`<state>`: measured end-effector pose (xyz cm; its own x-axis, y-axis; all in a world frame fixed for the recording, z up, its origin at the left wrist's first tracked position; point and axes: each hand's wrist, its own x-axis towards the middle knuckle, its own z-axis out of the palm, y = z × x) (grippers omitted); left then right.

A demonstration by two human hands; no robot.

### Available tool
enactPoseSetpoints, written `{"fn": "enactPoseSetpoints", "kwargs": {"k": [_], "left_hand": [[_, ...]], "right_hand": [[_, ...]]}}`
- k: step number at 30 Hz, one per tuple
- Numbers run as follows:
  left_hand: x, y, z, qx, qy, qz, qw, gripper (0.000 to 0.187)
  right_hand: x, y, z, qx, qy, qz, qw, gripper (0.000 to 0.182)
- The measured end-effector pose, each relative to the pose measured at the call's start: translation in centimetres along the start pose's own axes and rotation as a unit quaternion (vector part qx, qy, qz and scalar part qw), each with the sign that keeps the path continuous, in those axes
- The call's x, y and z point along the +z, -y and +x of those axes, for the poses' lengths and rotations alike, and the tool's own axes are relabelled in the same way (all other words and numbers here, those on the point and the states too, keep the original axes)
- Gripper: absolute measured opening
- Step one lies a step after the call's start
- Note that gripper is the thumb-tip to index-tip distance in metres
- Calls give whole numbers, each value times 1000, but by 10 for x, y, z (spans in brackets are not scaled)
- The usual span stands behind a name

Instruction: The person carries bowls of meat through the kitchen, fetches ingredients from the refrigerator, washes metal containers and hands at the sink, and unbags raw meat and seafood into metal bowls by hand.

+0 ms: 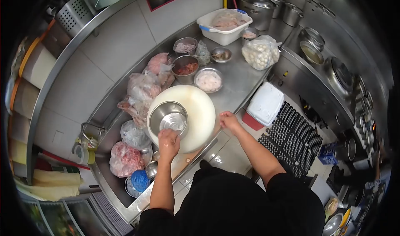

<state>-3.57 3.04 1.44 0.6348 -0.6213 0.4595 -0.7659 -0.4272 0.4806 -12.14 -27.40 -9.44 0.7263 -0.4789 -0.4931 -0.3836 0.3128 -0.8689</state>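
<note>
My left hand (168, 145) is closed on the near rim of a round steel bowl (156, 118). The bowl's shiny inside shows no food. It is over the left part of a thick round white cutting board (202, 123). To the right of the board, near the counter's front edge, my right hand (228, 120) has its fingers curled in; whether they hold anything is hidden. Just behind the board are a bowl of pale, whitish pieces (208, 80) and a steel pot of reddish meat (186, 68). Plastic bags of raw meat (143, 86) lie along the board's left side.
A sink (121, 190) at the left holds a bag of pink meat (126, 159) and a blue bag (140, 180). Farther back stand a white tub (224, 33), a bag of white balls (261, 52) and large pots (255, 11). A white-lidded cooler (265, 103) sits on the floor.
</note>
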Motion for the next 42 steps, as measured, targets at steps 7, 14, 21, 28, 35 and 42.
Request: {"fn": "enactPoseSetpoints", "kwargs": {"k": [7,14,21,28,35,42], "left_hand": [[20,17,25,-32,17,21,999,14],[29,20,55,-56,20,14,998,15],[27,14,71,-148,67,-3,987,15],[48,-16,97,-210,22,129,969,16],[79,-39,126,-366,15,221,904,18],[91,-41,126,-444,17,191,875,17]], "right_hand": [[19,23,121,-55,-110,-18,992,45],[22,62,149,-16,-95,35,995,12],[-86,73,213,-207,-268,-439,832,34],[-130,271,284,-275,-150,-457,833,43],[-138,245,413,100,78,-277,952,35],[-108,204,471,29,41,61,997,32]]}}
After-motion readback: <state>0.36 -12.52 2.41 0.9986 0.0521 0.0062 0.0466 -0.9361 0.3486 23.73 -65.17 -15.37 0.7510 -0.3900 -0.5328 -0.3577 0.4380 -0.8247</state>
